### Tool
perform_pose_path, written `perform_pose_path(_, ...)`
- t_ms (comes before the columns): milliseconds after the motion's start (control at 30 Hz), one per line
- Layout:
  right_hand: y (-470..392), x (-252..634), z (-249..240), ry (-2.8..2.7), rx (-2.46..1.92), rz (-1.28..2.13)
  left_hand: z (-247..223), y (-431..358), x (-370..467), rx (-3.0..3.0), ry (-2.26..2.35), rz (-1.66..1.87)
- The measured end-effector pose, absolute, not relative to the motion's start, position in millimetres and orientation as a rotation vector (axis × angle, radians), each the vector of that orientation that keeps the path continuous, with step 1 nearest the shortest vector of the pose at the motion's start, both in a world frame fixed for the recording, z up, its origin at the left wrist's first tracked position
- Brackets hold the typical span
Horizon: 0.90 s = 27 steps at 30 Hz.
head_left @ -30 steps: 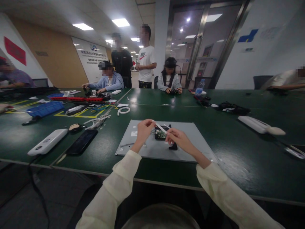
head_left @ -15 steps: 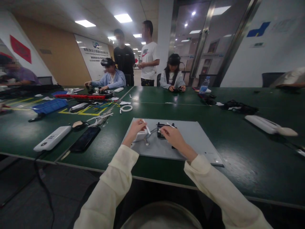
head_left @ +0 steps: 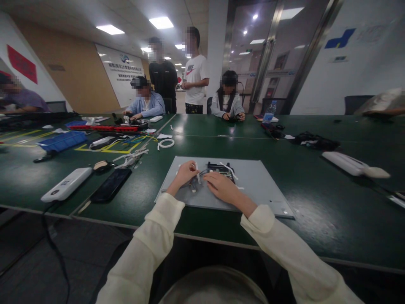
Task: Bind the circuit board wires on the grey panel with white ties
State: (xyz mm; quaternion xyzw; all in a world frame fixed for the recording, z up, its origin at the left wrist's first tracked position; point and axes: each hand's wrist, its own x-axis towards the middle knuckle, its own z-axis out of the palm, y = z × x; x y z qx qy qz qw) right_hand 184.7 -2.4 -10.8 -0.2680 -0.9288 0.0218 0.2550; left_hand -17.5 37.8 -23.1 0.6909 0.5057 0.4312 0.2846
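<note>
A grey flat panel [head_left: 262, 192] lies on the green table in front of me. My left hand [head_left: 186, 173] pinches a narrow white strip [head_left: 198, 172] upright over the panel's left part. Below that strip, a bundle of grey cable [head_left: 193, 185] rests on the panel. My right hand [head_left: 220, 185] is just to the right, palm down, its bent fingers close together by the cable; whatever is under the fingertips is hidden. Behind it sits a black frame with a circuit board [head_left: 218, 167], partly covered by the hand. Another white strip [head_left: 232, 171] curves across the frame's right side.
Left of the panel lie a black phone [head_left: 110, 185], a white power bank [head_left: 67, 184] and a blue tray [head_left: 61, 141]. A coil of white tubing [head_left: 166, 143] is beyond. At right rests a white device [head_left: 343, 164]. People sit and stand across the table [head_left: 202, 145].
My right hand has shifted left from the black frame toward my left hand, baring the curved white strip. My left hand has moved slightly right, still holding its strip.
</note>
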Motion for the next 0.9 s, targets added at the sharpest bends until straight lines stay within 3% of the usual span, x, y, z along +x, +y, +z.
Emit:
perform_pose_path(367, -8, 180, -16, -2.682, -0.561, -0.095, -19, 31, -15, 1.981, 1.431, 1.113)
perform_pose_path(900, -9, 177, -17, -2.689, -0.626, -0.036, -17, 29, -16, 2.064, 1.375, 1.061)
